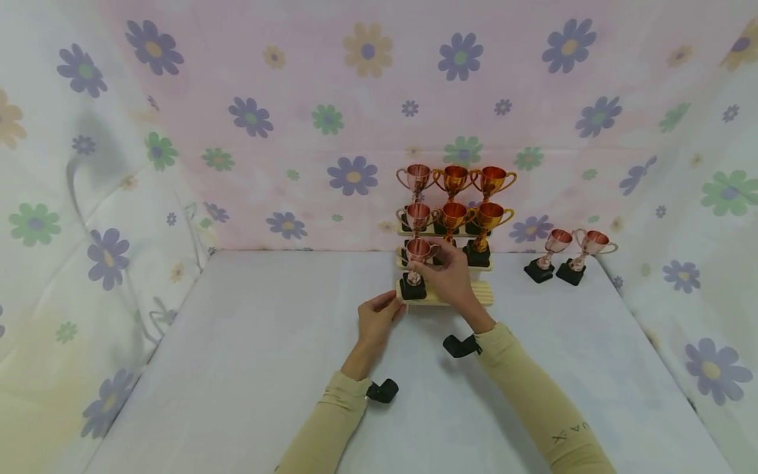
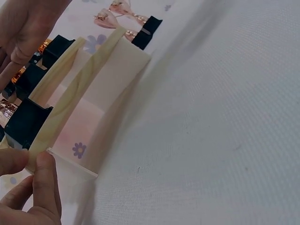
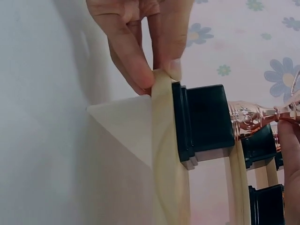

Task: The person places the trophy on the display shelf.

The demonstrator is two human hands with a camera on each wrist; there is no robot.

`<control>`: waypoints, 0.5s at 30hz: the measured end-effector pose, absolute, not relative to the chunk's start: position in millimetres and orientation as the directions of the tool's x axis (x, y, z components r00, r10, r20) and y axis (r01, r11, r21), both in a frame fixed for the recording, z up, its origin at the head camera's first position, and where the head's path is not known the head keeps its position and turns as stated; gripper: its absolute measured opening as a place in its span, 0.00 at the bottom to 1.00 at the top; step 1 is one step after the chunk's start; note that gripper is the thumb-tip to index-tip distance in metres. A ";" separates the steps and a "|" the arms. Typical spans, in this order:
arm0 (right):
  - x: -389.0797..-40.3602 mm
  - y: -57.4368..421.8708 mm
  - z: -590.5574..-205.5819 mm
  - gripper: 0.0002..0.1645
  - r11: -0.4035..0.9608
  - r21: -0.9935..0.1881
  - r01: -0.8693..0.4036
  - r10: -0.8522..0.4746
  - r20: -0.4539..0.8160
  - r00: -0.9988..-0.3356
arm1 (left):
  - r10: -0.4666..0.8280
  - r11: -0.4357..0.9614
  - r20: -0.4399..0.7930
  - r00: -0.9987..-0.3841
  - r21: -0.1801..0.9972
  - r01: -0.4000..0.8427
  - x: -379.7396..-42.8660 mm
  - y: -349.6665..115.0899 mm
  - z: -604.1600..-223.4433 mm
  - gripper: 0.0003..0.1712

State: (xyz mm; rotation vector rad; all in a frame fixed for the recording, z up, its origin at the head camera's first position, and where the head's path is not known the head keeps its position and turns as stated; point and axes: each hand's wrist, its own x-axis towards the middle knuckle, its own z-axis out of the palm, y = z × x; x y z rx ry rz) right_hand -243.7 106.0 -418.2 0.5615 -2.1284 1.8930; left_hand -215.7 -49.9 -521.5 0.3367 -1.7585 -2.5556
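A small tiered wooden shelf (image 1: 482, 293) stands toward the back of the table. On the left end of its lowest step rests a rose-gold trophy cup (image 1: 414, 279) with a black base (image 3: 206, 123). My right hand (image 1: 451, 273) pinches that cup by its stem and handle side. My left hand (image 1: 376, 320) grips the left end of the lowest board (image 2: 70, 103), thumb and fingers on either face. The upper steps carry more cups, rose-gold (image 1: 418, 216) at left and gold (image 1: 491, 216) beside them; my right hand partly covers some.
Two rose-gold trophies (image 1: 555, 249) stand close together on the table, right of the shelf. A white tabletop (image 1: 266, 342) spreads around it. Flower-print cloth (image 1: 284, 99) hangs behind and at both sides. Each wrist wears a black camera (image 1: 383, 391).
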 end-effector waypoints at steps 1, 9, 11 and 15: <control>-243.4 105.7 -418.4 0.28 0.086 -0.897 -0.434 -0.120 0.423 -0.898 | -0.139 -0.366 -0.163 -0.977 0.925 -0.102 -215.8 -49.8 -521.4 0.18; -238.9 101.0 -420.9 0.30 0.063 -0.910 -0.409 -0.075 0.404 -0.912 | -0.143 -0.354 -0.153 -0.978 0.931 -0.094 -216.2 -49.2 -522.1 0.18; -237.5 99.6 -420.9 0.30 0.054 -0.910 -0.410 -0.071 0.406 -0.911 | -0.144 -0.342 -0.145 -0.979 0.936 -0.088 -215.3 -49.0 -521.5 0.18; -236.4 97.3 -421.4 0.31 0.011 -0.904 -0.427 -0.070 0.425 -0.903 | -0.148 -0.324 -0.136 -0.980 0.943 -0.082 -213.8 -48.6 -519.5 0.18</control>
